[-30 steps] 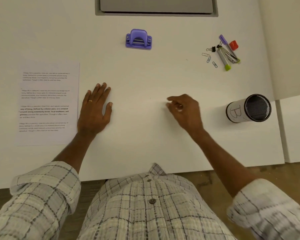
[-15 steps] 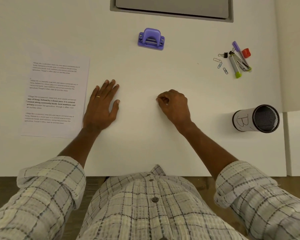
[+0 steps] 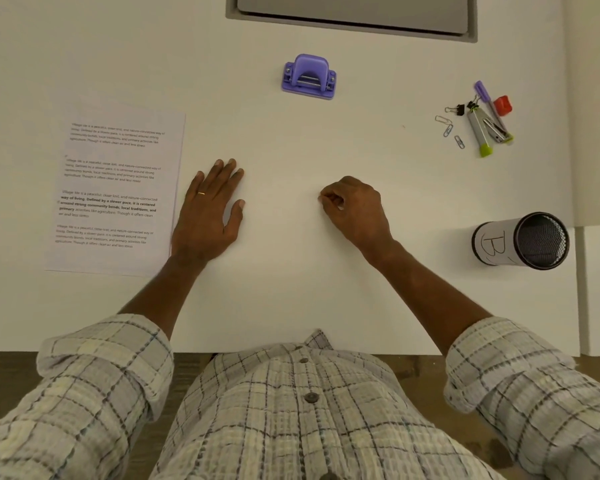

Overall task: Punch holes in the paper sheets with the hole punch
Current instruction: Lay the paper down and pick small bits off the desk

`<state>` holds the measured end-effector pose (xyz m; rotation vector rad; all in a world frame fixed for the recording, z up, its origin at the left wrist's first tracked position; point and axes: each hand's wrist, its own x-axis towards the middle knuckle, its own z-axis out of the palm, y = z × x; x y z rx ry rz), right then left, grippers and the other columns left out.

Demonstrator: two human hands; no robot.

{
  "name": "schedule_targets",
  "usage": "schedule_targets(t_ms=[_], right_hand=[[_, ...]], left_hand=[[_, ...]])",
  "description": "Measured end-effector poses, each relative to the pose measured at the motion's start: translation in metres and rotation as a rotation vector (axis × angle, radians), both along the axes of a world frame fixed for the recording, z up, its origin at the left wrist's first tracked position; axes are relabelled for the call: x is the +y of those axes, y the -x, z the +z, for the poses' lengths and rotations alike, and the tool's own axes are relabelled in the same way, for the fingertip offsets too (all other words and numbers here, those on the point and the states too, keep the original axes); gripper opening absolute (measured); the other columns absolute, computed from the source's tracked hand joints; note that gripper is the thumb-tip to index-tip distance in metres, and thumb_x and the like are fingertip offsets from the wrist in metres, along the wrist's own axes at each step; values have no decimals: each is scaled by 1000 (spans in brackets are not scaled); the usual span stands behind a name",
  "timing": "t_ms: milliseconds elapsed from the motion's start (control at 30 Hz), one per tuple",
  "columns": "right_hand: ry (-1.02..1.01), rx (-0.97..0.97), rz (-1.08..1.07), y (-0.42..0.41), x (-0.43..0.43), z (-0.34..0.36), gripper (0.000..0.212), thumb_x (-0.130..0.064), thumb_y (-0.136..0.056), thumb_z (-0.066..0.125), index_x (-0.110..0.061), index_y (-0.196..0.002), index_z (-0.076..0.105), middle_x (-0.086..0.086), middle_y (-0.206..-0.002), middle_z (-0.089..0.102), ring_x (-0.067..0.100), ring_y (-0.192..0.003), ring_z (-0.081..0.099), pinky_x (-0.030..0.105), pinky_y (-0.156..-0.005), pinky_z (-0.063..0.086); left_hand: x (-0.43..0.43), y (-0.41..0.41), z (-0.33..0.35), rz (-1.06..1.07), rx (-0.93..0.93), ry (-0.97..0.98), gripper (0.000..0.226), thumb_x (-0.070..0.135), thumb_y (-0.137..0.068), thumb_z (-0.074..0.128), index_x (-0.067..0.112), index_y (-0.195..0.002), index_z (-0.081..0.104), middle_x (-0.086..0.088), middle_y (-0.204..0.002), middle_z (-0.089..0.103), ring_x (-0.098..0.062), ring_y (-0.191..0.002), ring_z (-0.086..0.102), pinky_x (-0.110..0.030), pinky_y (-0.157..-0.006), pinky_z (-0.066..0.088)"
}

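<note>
A purple hole punch [image 3: 309,77] stands at the far middle of the white table [image 3: 291,289]. Printed paper sheets [image 3: 115,192] lie flat at the left. My left hand [image 3: 210,213] rests palm down on the table just right of the sheets, fingers spread, wrist at the sheets' lower right corner. My right hand [image 3: 355,211] rests on the table in the middle with its fingers curled in and nothing visible in it. Both hands are well short of the punch.
At the far right lie paper clips [image 3: 449,128], a binder clip [image 3: 456,109], a stapler [image 3: 482,136], a purple pen [image 3: 484,95] and a red eraser [image 3: 503,105]. A mesh cup marked "B" [image 3: 520,240] lies on its side at the right. A grey panel [image 3: 352,13] is set in the far table edge.
My right hand drew in toward the middle and its fingers curled closed. The left hand stayed flat beside the sheets. The view shifted a little.
</note>
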<state>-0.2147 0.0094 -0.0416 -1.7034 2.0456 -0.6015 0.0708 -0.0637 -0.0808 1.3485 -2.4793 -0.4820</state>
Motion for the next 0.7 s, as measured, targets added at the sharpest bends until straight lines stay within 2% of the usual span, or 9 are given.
schedule_targets(t_ms=[133,233,367,433,500,600,633,667,700], right_hand=[[-32,48,55,2,-6,-2,9,-17,-90,62,-11,-87,69,2,-83,63,20,-73,61,38,-64,54],[-67,61,44,-1,-6,-3,7,-12,-88,60,-9,-82,64,4,-81,60,22,-74,58,41,-65,52],[-94,-153,-157,5,7,13,9,-15,-89,62,-13,-81,64,-3,-81,66,12,-72,61,30,-68,53],[-25,-275,-291,18,22,30,4,-14,-90,66,-12,-87,68,-2,-83,71,4,-72,65,19,-69,52],[39,-323,-411,42,42,52,3,-14,-90,68,-14,-91,70,0,-83,73,2,-72,66,16,-72,52],[83,-245,-548,94,78,87,5,-24,-88,67,-24,-92,70,2,-86,75,16,-79,72,34,-79,58],[89,-201,-587,111,90,100,5,-26,-88,67,-26,-92,70,-2,-86,74,14,-79,72,36,-81,58],[89,-148,-620,126,102,113,6,-27,-89,67,-24,-94,70,-9,-83,73,6,-78,71,30,-81,59],[81,-88,-647,141,113,124,8,-27,-90,68,-22,-96,70,-17,-80,72,-3,-75,68,19,-78,56]], left_hand=[[0,-1,0,1,-7,-7,56,31,-107,43,18,-161,32,-1,-170,28,-16,-160,18,-47,-130,18],[0,-1,0,-1,-1,-14,57,31,-107,43,18,-161,31,0,-170,27,-15,-160,18,-47,-130,18],[0,0,-1,-1,-5,-11,56,32,-107,42,18,-160,32,-1,-170,28,-16,-160,19,-48,-129,19],[-1,-1,-1,-2,-6,-8,56,32,-107,42,18,-160,33,-1,-169,29,-16,-160,19,-48,-129,19],[-1,-1,-1,2,-7,3,56,31,-107,43,17,-160,34,-1,-169,30,-17,-159,21,-47,-129,19],[0,-2,-1,3,-9,4,55,30,-107,43,17,-160,34,-2,-169,31,-17,-159,22,-47,-130,19],[1,-2,-1,3,-10,-1,56,30,-107,43,17,-160,34,-1,-169,30,-17,-159,21,-47,-130,18],[1,-4,-1,3,-10,-4,56,31,-106,42,18,-160,34,-1,-169,30,-16,-159,20,-47,-130,17],[0,-4,-1,2,-7,-6,56,32,-106,41,18,-160,33,-1,-169,29,-16,-159,20,-47,-130,17]])
